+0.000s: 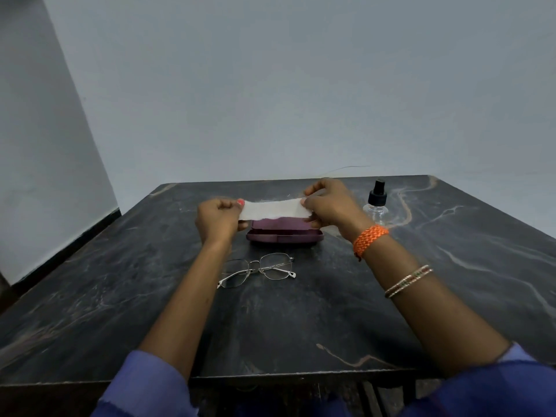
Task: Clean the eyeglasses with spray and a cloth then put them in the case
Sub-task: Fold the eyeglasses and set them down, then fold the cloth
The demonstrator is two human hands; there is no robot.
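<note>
While the eyeglasses [258, 269] lie at frame centre, your left hand [218, 219] and right hand [329, 206] pinch the cloth [272, 209] taut above the case [284, 234].

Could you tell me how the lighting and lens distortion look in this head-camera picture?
Head view: soft, dim, even light with no hard shadows; the wide lens splays the table edges outward; the glasses look sharp, the cloth between the left hand and right hand slightly soft.
</note>
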